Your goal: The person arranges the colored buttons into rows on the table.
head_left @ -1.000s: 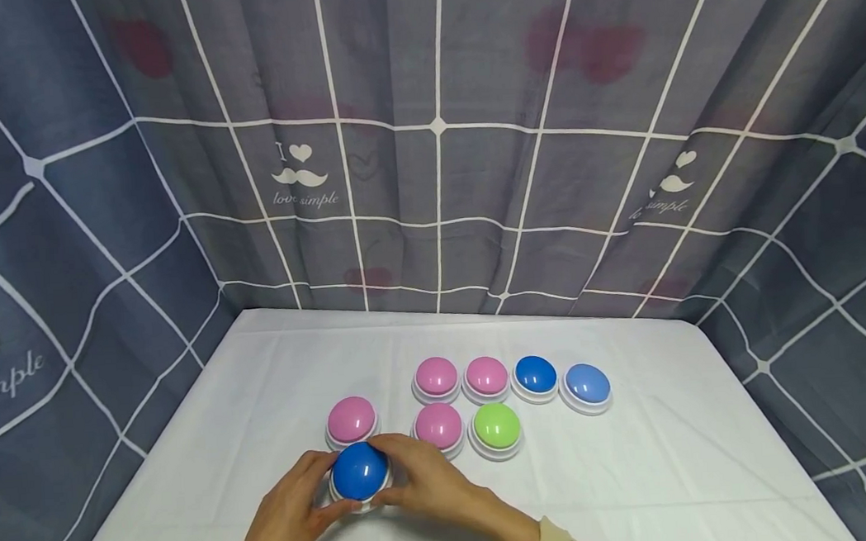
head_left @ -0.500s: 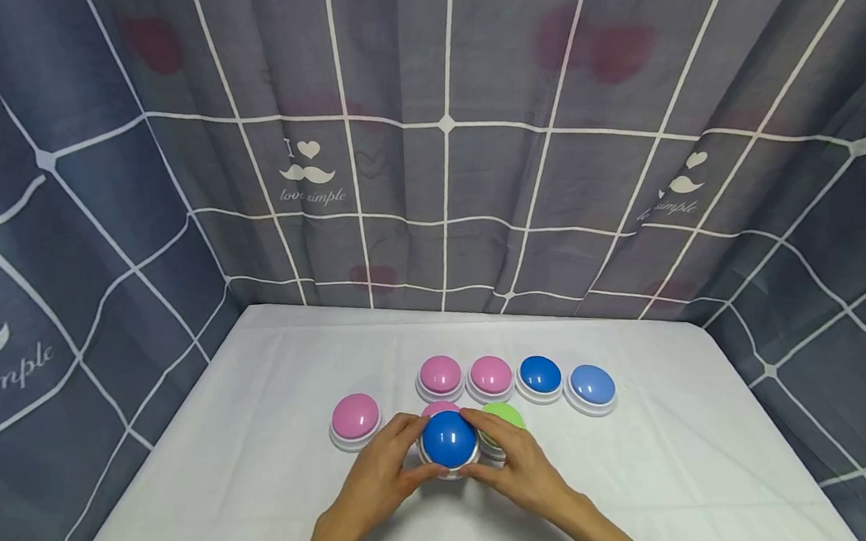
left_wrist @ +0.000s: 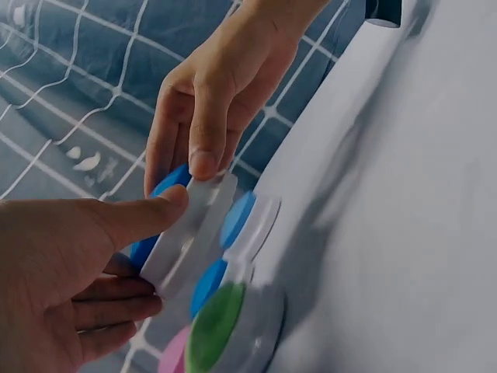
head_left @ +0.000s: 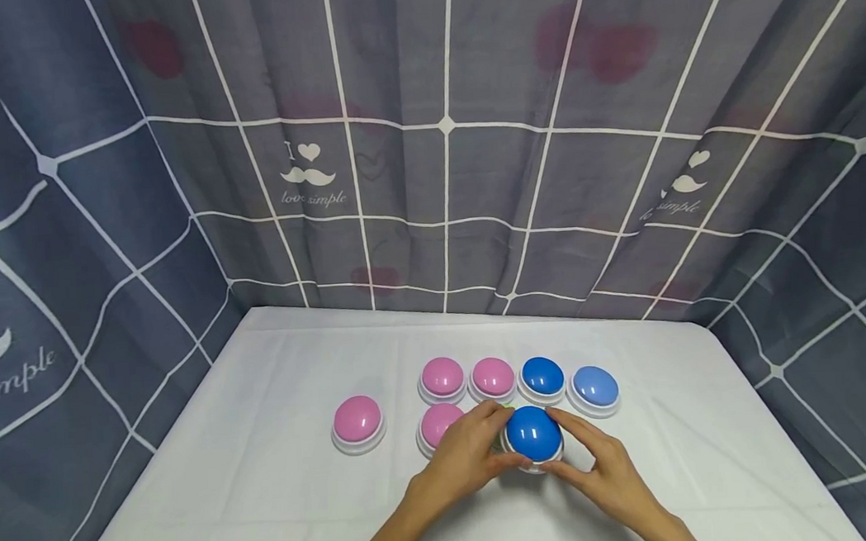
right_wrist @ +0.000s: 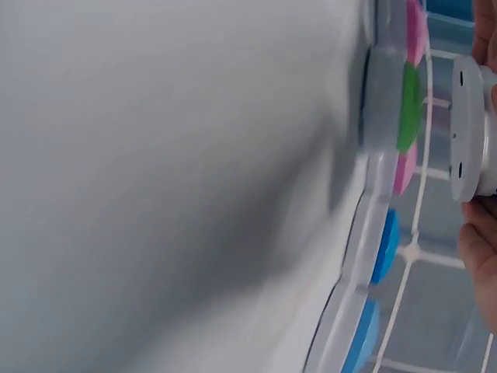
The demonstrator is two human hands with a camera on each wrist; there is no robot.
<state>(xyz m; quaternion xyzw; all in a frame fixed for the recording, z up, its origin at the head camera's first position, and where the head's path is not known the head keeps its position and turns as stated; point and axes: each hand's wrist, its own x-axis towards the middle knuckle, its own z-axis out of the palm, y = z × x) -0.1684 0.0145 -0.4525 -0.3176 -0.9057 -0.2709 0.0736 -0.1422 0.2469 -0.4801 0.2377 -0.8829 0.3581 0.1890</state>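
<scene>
Between both hands is a dark blue dome push button [head_left: 534,435] with a white round base. My left hand [head_left: 465,452] pinches its left side and my right hand [head_left: 606,468] its right side, thumbs at the near rim. In the right wrist view its white underside [right_wrist: 467,128] faces the table, raised off the cloth. Behind it, a green button [left_wrist: 216,328] is nearly hidden in the head view. A pink button [head_left: 441,424] stands just left of my left hand, partly covered by it.
Behind the hands stands a row: two pink buttons [head_left: 443,377], a dark blue button [head_left: 542,376] and a light blue button [head_left: 596,387]. Another pink button [head_left: 357,421] sits apart at left. White cloth covers the table [head_left: 267,479]; a grey checked curtain [head_left: 397,165] surrounds it.
Both hands have lifted the dark blue button from in front of the left pink one and carried it right, past the middle pink button, to in front of the green one.
</scene>
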